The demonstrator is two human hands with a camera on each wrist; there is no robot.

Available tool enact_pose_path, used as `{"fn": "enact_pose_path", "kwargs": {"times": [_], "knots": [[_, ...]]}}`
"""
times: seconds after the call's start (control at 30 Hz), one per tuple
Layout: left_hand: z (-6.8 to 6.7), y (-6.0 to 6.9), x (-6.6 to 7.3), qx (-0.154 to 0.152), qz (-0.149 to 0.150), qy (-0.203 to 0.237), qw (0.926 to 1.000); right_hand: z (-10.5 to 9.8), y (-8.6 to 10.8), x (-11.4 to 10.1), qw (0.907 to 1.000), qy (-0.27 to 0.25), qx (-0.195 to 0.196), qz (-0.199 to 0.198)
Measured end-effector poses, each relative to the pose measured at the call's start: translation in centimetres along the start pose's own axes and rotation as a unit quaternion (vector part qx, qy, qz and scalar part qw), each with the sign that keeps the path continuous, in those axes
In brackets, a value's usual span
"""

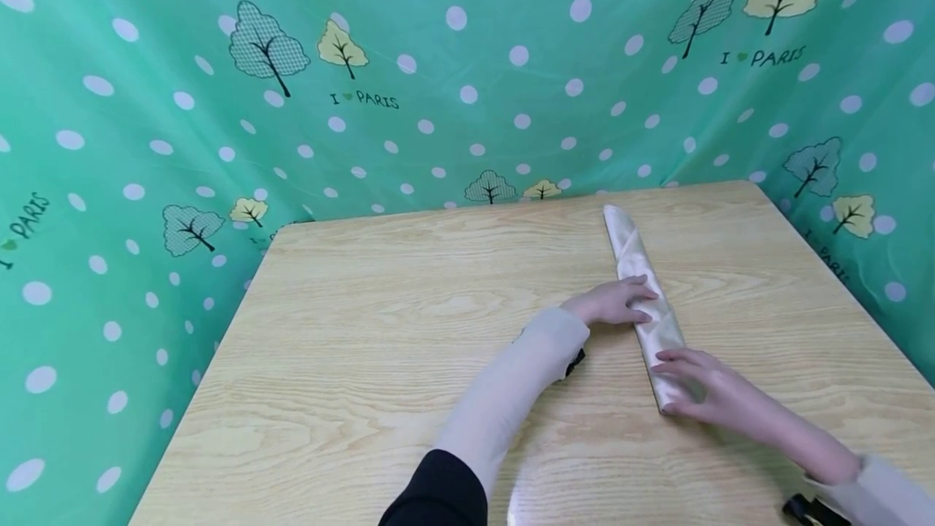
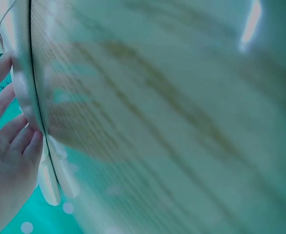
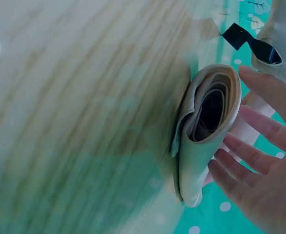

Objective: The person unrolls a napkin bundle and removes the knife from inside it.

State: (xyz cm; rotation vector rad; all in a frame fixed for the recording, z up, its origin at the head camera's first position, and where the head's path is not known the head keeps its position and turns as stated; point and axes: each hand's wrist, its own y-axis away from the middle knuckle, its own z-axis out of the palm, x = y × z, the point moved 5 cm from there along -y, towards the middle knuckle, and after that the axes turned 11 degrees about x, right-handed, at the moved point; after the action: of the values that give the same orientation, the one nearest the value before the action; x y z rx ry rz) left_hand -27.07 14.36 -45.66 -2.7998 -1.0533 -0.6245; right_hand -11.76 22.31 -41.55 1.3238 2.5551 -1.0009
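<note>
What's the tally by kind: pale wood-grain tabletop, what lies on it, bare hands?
Pale wood-grain tabletop: 1
Rolled shiny cream fabric: 1
Bare hands (left hand, right hand): 2
Total: 4

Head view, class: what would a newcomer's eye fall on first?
Probably the green dotted backdrop with printed trees, hanging behind and beside the wooden table. Next comes the pale rolled cloth on the table's right half, the left hand on its middle and the right hand at its near end.
</note>
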Motion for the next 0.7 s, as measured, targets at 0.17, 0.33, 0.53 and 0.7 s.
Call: {"fn": "enact_pose_path", "kwargs": {"times": [0.17,0.33,0.53,0.7], "knots": [[0.08,-0.05,-0.07,0.001,0.001,0.003,1.0,0.21,0.07,-0.02,0.9998,0.015,0.003,-0.012],[0.01,0.02,-0.08,0.0,0.0,0.009,1.0,0.46,0.16,0.1,0.9994,0.015,0.018,-0.024],[-0.19,0.1,0.06,-0.002,-0.003,0.008,1.0,0.64,0.18,0.11,0.9993,0.004,0.026,-0.028],[-0.16,0.1,0.09,-0.003,-0.002,0.006,1.0,0.66,0.18,0.05,0.9998,0.021,0.0,-0.004]]}}
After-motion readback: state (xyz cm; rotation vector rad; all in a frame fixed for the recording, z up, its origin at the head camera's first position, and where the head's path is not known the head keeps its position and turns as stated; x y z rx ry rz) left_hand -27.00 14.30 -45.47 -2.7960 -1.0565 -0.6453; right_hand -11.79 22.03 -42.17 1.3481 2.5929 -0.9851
